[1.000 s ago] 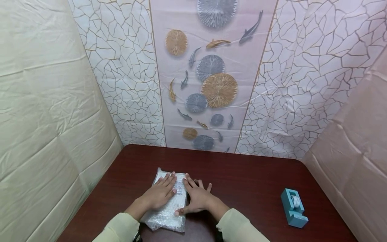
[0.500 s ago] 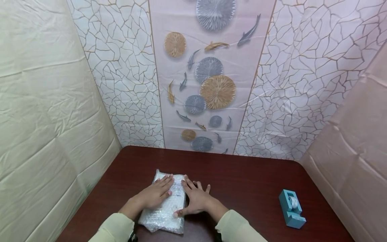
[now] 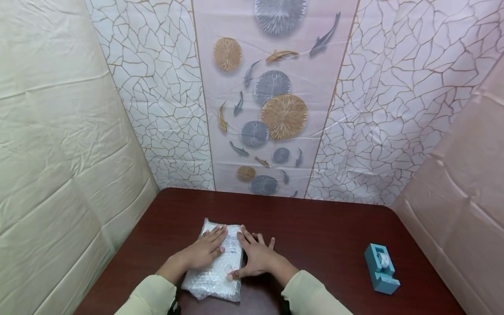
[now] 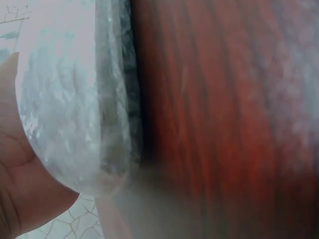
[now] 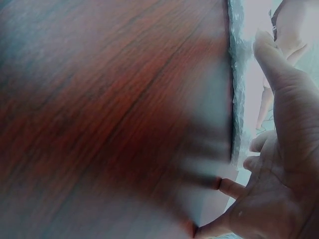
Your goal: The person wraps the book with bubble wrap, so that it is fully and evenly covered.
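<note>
A flat package in clear bubble wrap lies on the dark red-brown table, a white item with faint blue print showing through its top. Across its upper left rests my left hand, fingers straight and flat on the wrap. My right hand lies along the package's right edge with fingers spread; thumb and forefinger touch the wrap while other fingers reach onto the table. In the left wrist view the wrapped package stands beside the palm. The right wrist view shows the package's edge near the thumb.
A blue tape dispenser with a roll of clear tape stands at the table's right side. The table ends at a patterned curtain behind, with pale cloth walls on the left and right.
My left hand has slid slightly left and down over the package. My right hand and the package stay about where they were; the whole view shifts slightly.
</note>
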Motion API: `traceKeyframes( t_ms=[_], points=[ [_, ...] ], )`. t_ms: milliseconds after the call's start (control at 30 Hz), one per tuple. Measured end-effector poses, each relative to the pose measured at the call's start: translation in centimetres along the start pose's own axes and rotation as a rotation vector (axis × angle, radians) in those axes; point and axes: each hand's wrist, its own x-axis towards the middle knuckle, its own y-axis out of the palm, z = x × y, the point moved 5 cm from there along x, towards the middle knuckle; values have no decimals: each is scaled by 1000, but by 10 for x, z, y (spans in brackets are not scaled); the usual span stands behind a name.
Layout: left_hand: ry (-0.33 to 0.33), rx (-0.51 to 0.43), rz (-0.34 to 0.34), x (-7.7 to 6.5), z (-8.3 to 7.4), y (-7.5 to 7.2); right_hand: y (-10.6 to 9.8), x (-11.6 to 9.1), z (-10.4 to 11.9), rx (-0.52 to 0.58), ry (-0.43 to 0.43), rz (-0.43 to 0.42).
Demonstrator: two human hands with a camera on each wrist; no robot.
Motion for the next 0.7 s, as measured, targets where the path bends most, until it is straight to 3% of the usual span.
traceKeyframes(
  t_ms=[167,433,700],
  points=[
    [-34,11,52,-1,-7,-6,-1,-1,1,5,1,-1],
    [33,-20,47,-1,-4,-4,-3,-1,1,8,-4,-8],
    [-12,41,77,-1,-8,-2,-3,-3,0,29,-24,-16]
  ],
)
